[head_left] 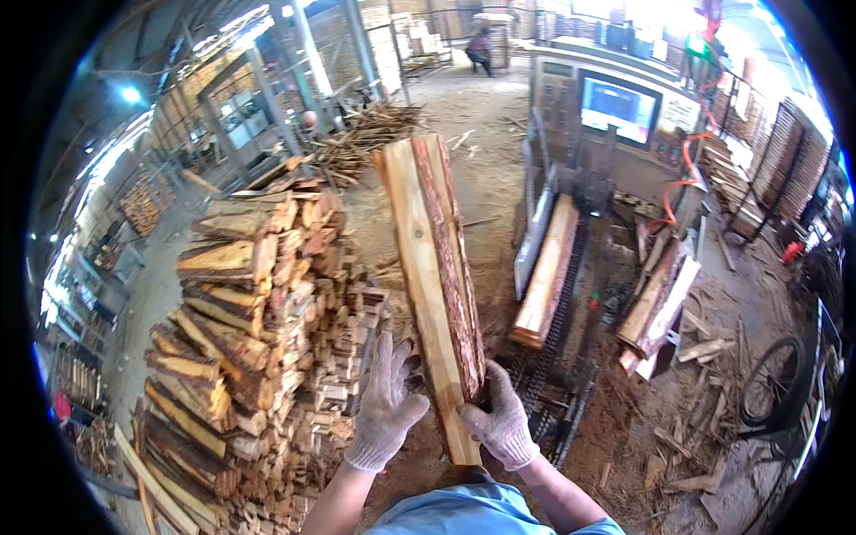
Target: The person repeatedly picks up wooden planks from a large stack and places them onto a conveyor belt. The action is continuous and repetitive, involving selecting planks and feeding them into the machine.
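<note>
A long split plank with bark along its right side (426, 259) stands lengthwise in front of me, its lower end close to my body. Gloved, my right hand (502, 417) grips the plank's near right edge, thumb on top. My left hand (386, 406), also gloved, is just left of the plank with its fingers spread, holding nothing. Whether its fingertips touch the wood I cannot tell. To the right of the plank, another board (546, 272) lies on a dark chain conveyor (571, 339).
A tall stack of split wood (267, 330) rises at left. A machine with a lit screen (620, 109) stands behind the conveyor. More bark-edged pieces (655, 299) lie at right, near a wheel (774, 382). Scraps litter the floor. A person (480, 52) is far back.
</note>
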A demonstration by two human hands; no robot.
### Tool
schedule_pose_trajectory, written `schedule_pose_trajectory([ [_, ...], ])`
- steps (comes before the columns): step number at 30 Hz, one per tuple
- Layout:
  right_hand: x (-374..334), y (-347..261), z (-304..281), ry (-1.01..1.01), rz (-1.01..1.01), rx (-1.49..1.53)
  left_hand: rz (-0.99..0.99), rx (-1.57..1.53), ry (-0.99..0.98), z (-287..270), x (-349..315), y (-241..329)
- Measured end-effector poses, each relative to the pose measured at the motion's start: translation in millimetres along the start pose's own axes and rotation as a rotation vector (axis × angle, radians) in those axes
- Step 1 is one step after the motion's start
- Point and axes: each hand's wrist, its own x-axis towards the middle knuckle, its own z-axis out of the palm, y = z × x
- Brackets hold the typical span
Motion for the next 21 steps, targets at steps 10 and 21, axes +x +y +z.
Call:
schedule_pose_trajectory([
  [10,13.0,1.9,-95.3,0.294,0.006,-0.331,-0.232,0.261,0.434,-76.1,-120.9,-55.3],
  [21,33.3,-24.6,-69.6,0.412,-0.223,0.018,-0.645,0.308,0.866,-125.0,-231.0,-58.1],
])
